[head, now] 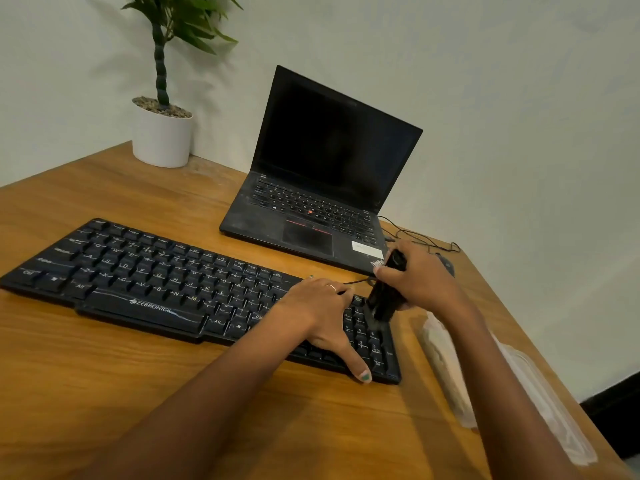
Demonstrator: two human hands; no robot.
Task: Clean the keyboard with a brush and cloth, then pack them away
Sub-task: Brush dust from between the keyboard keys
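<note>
A black keyboard (149, 278) lies across the wooden desk (104, 393). My left hand (322, 313) rests flat on its right part, fingers spread, thumb reaching the front edge. My right hand (419, 278) grips a black brush (384, 292) held upright, its bristle end down on the number pad at the keyboard's right end. A clear plastic pouch (502, 386) lies to the right of the keyboard, partly under my right forearm. No cloth can be made out.
An open black laptop (325, 188) stands behind the keyboard, screen dark. A potted plant in a white pot (162, 136) sits at the back left by the wall. A black cable (415, 233) and a mouse (446, 265) lie right of the laptop near the desk's edge.
</note>
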